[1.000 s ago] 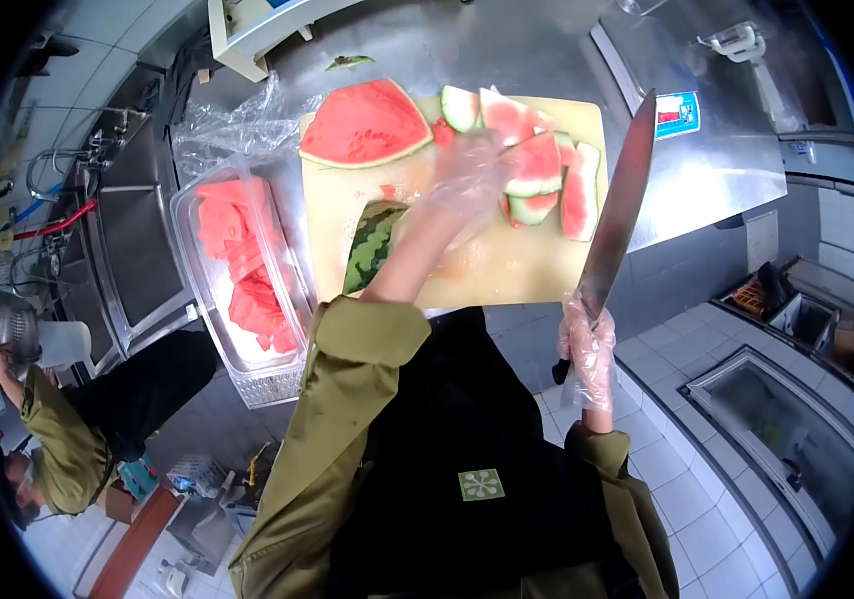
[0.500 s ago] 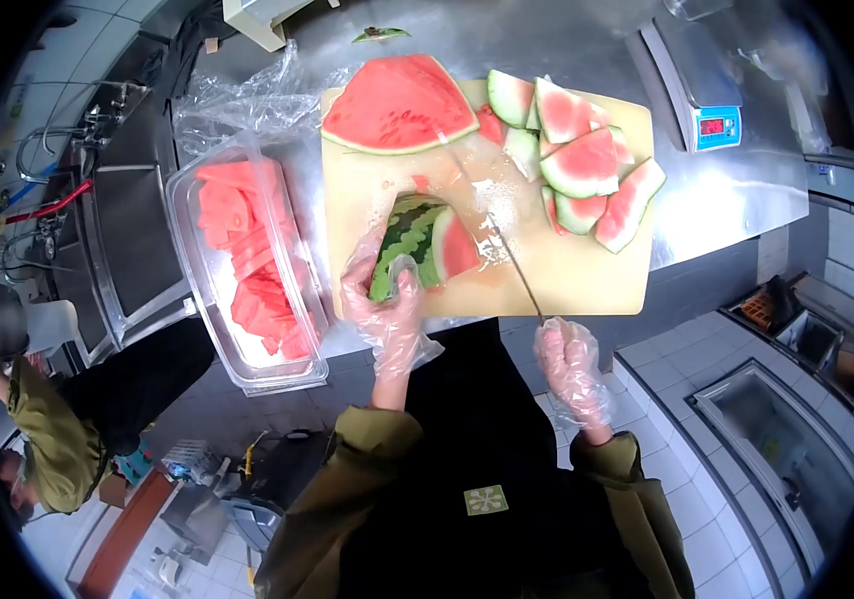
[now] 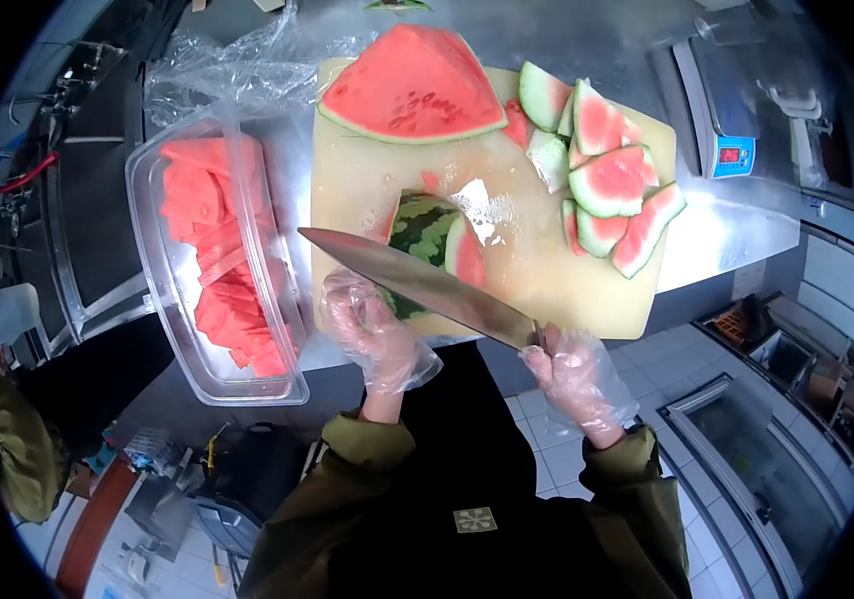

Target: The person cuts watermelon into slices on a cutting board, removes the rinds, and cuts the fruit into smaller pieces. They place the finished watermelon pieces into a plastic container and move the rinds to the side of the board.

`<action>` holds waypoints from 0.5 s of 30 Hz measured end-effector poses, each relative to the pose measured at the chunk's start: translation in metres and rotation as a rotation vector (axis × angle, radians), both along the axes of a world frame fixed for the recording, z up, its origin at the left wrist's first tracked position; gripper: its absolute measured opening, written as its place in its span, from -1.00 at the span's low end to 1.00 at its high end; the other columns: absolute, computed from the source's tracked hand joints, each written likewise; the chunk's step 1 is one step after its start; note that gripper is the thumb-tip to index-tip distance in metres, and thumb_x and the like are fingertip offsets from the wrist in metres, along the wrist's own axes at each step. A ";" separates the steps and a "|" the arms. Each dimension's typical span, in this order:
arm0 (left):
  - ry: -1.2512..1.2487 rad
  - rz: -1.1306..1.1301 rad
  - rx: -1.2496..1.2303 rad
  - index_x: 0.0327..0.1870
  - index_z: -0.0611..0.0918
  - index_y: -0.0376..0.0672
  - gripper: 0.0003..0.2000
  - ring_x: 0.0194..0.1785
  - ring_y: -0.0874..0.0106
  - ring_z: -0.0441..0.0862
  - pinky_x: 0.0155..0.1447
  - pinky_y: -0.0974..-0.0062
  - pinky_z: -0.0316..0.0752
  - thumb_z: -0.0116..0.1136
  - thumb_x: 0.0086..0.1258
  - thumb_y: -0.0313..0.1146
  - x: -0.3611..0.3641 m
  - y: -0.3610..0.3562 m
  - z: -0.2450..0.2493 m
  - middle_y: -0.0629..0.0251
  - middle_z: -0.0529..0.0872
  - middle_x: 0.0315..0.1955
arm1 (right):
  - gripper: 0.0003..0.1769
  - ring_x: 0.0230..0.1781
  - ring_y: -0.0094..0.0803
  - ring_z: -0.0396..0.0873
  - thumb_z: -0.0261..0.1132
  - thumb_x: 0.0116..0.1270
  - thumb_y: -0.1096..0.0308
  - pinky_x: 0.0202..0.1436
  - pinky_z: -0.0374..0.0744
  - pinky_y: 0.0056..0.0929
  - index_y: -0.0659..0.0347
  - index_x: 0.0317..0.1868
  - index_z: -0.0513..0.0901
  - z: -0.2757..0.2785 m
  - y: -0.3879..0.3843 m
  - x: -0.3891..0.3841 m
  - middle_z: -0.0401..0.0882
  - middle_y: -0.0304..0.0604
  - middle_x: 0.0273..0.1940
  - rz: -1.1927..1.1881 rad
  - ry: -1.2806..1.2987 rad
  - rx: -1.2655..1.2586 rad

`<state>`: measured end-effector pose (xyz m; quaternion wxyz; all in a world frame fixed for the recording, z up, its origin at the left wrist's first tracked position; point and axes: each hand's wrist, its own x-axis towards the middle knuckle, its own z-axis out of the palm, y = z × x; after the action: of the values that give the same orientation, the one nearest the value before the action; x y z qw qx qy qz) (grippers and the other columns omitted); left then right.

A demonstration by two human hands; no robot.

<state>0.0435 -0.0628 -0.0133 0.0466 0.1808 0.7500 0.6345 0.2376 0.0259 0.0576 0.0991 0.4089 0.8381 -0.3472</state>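
My right hand, in a clear plastic glove, is wrapped round the handle of a large kitchen knife. The blade lies flat-on to my view and points up and left, crossing above a watermelon piece with striped green rind and a pink cut side. My gloved left hand is curled at the near left end of that piece; the blade hides part of the contact. Under them is a cream cutting board. A big red watermelon wedge rests at its far left, and several rind offcuts are heaped on the right.
A clear plastic tub of red watermelon slices stands left of the board. Crumpled plastic wrap lies behind it. A digital scale sits at right on the steel table. Another person's sleeve shows at far left.
The knife has swung from pointing away, edge-on, to lying diagonally up-left over the watermelon piece. My left hand remains at the piece's near left end. The view has shifted slightly.
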 end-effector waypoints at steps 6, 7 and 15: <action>0.265 -0.071 -0.165 -0.25 0.50 -0.30 -0.59 -0.09 0.35 0.50 -0.02 0.44 0.41 0.03 0.46 -0.01 -0.005 -0.010 -0.016 0.17 0.52 -0.22 | -0.66 -0.35 0.07 0.52 0.21 0.36 0.08 -0.29 0.45 -0.07 0.24 -0.27 0.54 0.001 0.011 -0.032 0.52 0.05 -0.43 0.004 -0.044 -0.007; 0.286 -0.066 -0.181 -0.24 0.52 -0.31 -0.57 -0.08 0.34 0.51 0.00 0.43 0.41 0.02 0.46 -0.01 -0.004 -0.010 -0.019 0.16 0.52 -0.22 | -0.67 -0.36 0.07 0.51 0.21 0.36 0.08 -0.30 0.45 -0.06 0.23 -0.27 0.53 -0.001 0.013 -0.038 0.51 0.05 -0.44 0.026 -0.053 0.007; 0.241 -0.016 -0.145 -0.23 0.56 -0.41 -0.50 -0.06 0.27 0.51 0.07 0.36 0.40 -0.05 0.42 0.01 -0.003 -0.005 -0.017 0.13 0.52 -0.19 | -0.66 -0.44 0.09 0.49 0.19 0.43 0.10 -0.36 0.42 -0.04 0.23 -0.32 0.48 -0.005 0.023 -0.009 0.46 0.08 -0.50 0.061 0.088 -0.009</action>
<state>0.0405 -0.0674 -0.0304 -0.0257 0.2576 0.7927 0.5520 0.2285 0.0493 0.0526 0.0743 0.3668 0.8523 -0.3654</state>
